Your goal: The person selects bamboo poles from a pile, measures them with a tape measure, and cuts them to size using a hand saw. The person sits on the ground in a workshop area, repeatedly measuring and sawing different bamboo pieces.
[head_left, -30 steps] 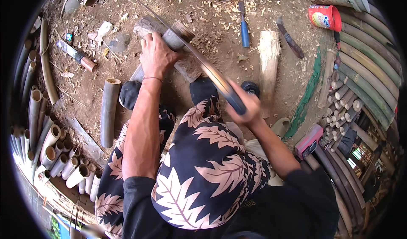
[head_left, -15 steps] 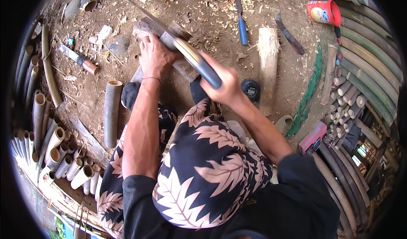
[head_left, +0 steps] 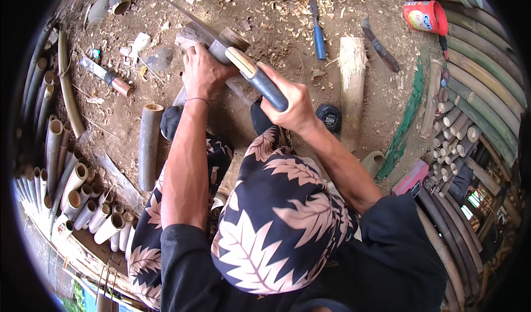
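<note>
The left hand (head_left: 203, 73) is pressed down with its fingers curled over a bamboo piece (head_left: 237, 39), which is laid across a wooden block (head_left: 191, 34). The bamboo is judged light, stiff and rounded, so that it may roll; it is best gripped well back from its far end, where the hand is placed. The saw (head_left: 244, 66) is angled across it near that end (whether the teeth are sunk in cannot be told). The blade is judged thin and springy, and is best handled only by the dark-and-tan grip, around which the right hand (head_left: 287, 100) is closed.

From left to right, one brown-handled knife (head_left: 106, 77) is seen, then one loose bamboo tube (head_left: 149, 149) lying apart, one blue-handled chisel (head_left: 318, 32), one tape measure (head_left: 328, 116), one pale split length (head_left: 352, 91), one dark-handled knife (head_left: 380, 47) and one red bucket (head_left: 423, 16). The tubes stacked at left (head_left: 109, 228) are too crowded to be counted surely.
</note>
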Tool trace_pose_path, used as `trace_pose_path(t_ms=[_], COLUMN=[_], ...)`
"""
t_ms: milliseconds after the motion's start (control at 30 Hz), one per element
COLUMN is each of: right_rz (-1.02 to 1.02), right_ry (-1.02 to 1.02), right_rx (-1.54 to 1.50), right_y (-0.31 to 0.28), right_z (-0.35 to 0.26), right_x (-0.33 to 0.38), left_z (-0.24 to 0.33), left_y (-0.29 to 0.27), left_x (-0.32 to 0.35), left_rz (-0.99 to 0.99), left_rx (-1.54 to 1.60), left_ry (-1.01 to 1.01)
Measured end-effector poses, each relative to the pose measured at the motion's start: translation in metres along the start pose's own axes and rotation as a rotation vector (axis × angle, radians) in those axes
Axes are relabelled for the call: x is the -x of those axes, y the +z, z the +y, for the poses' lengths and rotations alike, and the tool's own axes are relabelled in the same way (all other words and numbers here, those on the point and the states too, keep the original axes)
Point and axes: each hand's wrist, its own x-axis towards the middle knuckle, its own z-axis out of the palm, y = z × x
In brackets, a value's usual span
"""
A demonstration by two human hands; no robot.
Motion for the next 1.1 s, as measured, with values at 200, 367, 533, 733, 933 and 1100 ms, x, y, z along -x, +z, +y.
trace_pose_path(t_ms=[200,367,533,733,933,1100], right_rz=[-0.336,-0.165,-0.11,-0.307,-0.047,-0.008], right_ry=[0.128,-0.059,0.03,0.166,0.029,-0.004], right_rx=[0.181,0.204,0.115,0.108,-0.096,-0.171], right_y=[-0.157,-0.065,-0.031,-0.163,-0.028,-0.05], right_z=[-0.047,0.007,-0.005,-0.022,0.024,0.02], right_x=[0.158,0.071,0.027,0.174,0.02,0.021], left_z=[-0.011,-0.005,0.001,-0.009,0.006,-0.003], left_y=[-0.002,0.0,-0.004,-0.01,-0.004,-0.004], left_x=[0.002,0.004,0.003,0.008,0.003,0.006], left_rz=[-0.023,0.026,-0.011,-0.041,-0.04,0.0], left_rx=[-0.001,0.004,-0.011,-0.023,-0.001,0.038], left_ry=[-0.053,0.021,-0.006,-0.072,0.014,0.01])
